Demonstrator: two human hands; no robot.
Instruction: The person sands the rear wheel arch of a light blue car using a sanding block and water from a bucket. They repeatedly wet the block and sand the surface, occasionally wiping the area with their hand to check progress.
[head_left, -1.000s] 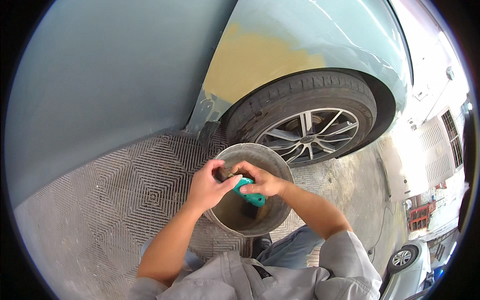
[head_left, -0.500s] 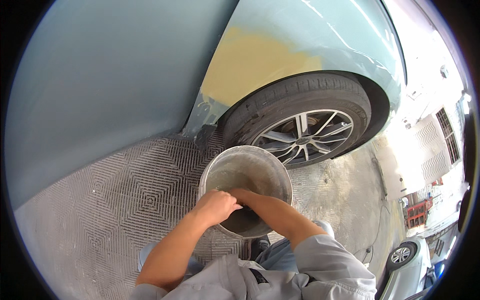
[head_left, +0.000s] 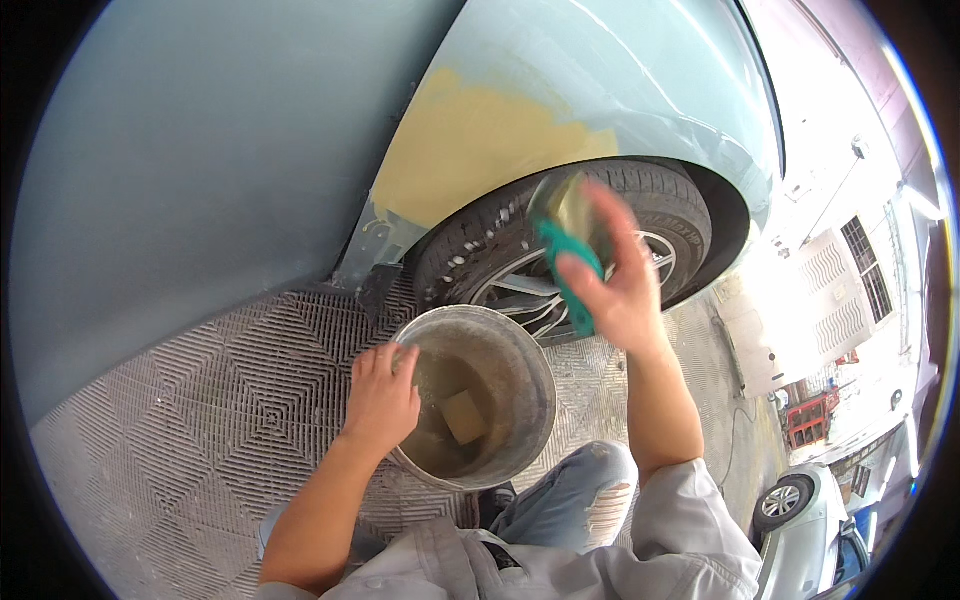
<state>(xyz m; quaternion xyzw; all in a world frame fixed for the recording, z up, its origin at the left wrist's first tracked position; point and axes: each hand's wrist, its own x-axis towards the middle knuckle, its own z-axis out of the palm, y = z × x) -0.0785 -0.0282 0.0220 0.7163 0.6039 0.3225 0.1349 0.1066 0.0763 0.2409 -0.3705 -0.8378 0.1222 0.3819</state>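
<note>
My right hand, blurred, grips a teal block-like tool with a yellowish, translucent-looking part at its top, raised in front of the tire. My left hand is at the left rim of a grimy bucket, fingers loosely bent and slightly apart; whether they bear on it I cannot tell. A tan square pad lies in murky water inside. White droplets show in the air before the tire.
A pale blue-green fender with a yellow patch adjoins a grey-blue panel over a ridged floor mat. At right stand a pale metal panel, a red frame and another car.
My right hand has risen out of the bucket with the teal tool, toward the wheel. My left hand has moved off it to the rim, and the square pad now shows in the water.
</note>
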